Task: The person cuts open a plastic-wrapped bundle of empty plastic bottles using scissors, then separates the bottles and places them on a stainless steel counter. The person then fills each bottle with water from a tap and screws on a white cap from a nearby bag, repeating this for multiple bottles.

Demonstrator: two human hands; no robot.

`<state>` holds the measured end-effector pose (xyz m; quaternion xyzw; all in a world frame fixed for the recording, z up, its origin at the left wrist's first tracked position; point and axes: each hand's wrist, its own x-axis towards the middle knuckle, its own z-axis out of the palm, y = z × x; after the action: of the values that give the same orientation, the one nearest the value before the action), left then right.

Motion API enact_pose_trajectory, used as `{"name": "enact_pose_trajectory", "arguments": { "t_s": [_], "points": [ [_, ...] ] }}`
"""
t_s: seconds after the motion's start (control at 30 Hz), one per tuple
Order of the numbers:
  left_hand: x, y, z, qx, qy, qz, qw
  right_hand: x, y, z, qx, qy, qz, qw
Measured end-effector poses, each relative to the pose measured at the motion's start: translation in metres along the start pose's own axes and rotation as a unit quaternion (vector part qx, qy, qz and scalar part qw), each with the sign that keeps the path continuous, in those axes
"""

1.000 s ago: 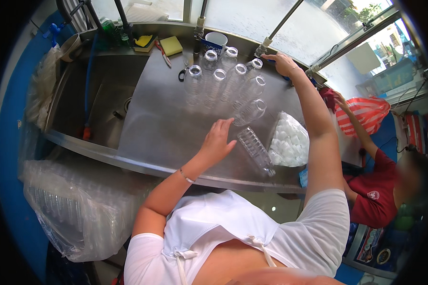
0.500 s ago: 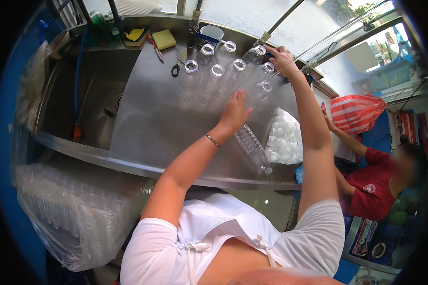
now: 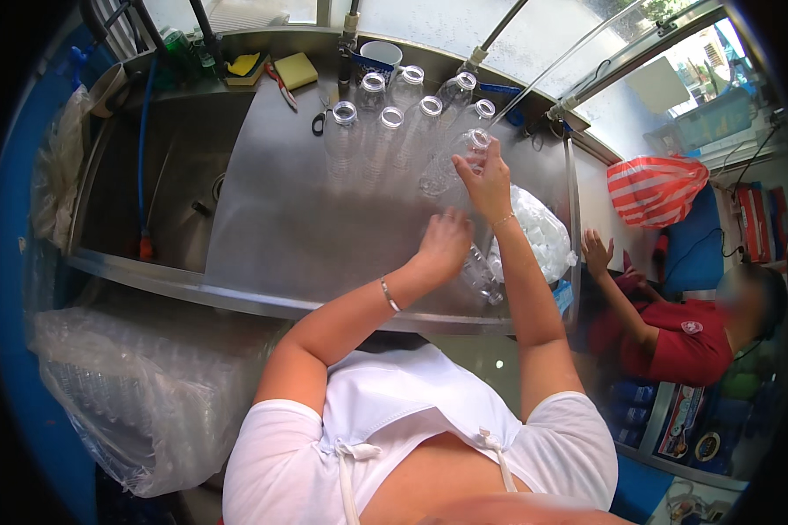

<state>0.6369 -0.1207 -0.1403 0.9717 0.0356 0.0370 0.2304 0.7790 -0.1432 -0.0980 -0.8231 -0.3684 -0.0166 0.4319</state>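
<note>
One bottle (image 3: pixel 470 147) at right grip (image 3: pixel 488 185) | lying bottle (image 3: pixel 482 277) beside left grip (image 3: pixel 446 243) | both closures unclear

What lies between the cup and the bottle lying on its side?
In the head view: several standing clear bottles, then the left hand.

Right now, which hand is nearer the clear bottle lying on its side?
Left. The left hand, blurred, is at one end of the lying bottle, partly hiding it; the right hand is farther off, at another clear bottle.
</note>
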Motion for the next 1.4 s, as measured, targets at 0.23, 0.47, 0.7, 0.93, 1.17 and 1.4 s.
{"name": "enact_pose_trajectory", "arguments": {
  "t_s": [0.23, 0.47, 0.7, 0.93, 1.17, 1.4],
  "points": [
    [-0.027, -0.011, 0.014, 0.093, -0.001, 0.099, 0.991, 0.003, -0.009, -0.009, -0.033, -0.001, -0.039, 0.999],
    [-0.136, -0.057, -0.045, -0.159, 0.138, -0.085, 0.974, -0.001, -0.018, -0.013, -0.017, -0.005, -0.034, 0.999],
    [-0.16, -0.127, -0.061, -0.129, 0.356, -0.227, 0.897, 0.009, -0.005, -0.021, 0.072, -0.107, 0.095, 0.987],
    [-0.155, -0.145, -0.05, -0.195, 0.35, -0.24, 0.884, -0.032, 0.066, 0.025, 0.594, -0.245, 0.419, 0.642],
    [-0.151, -0.15, -0.047, -0.189, 0.336, -0.248, 0.889, -0.025, 0.046, -0.013, 0.725, -0.239, 0.44, 0.472],
    [-0.151, -0.15, -0.043, -0.191, 0.353, -0.241, 0.884, -0.02, -0.023, -0.036, 0.231, -0.105, 0.205, 0.945]
  ]
}}
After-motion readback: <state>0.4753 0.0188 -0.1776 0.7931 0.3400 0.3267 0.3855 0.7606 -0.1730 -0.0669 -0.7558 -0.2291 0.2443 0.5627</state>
